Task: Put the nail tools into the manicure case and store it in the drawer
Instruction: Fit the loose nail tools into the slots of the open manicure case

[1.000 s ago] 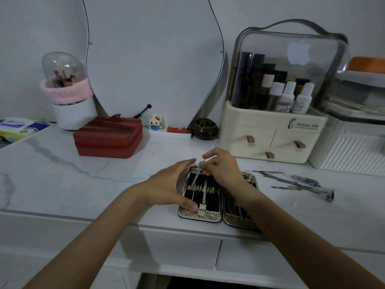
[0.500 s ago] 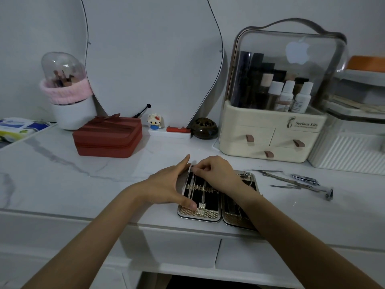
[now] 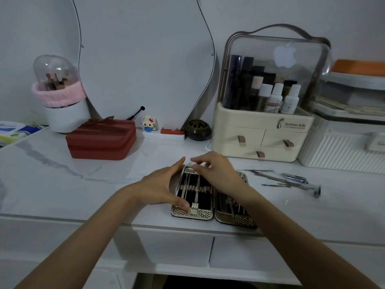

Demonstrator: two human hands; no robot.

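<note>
open case (image 3: 192,197) lies flat at the desk (image 3: 62,178) edge, left hand (image 3: 160,187) bracing its side, fingers straight; right hand (image 3: 216,171) above it, blurred, grip unclear; loose tools (image 3: 285,181) right, organizer (image 3: 262,134) behind

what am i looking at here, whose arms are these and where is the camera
There is no machine here: these are a person's two bare arms, filmed by one wide-angle camera worn on their head, looking forward and down. An open manicure case lies on the white marble-look desk, with thin metal tools strapped inside. The left hand steadies the case's left edge with straight fingers. The right hand hovers over the case's top end, fingers curled; it is blurred, so whether its grip holds a tool is unclear. More loose nail tools wait on the desk to the right. Behind stand a red box and a cosmetics organiser.
</note>
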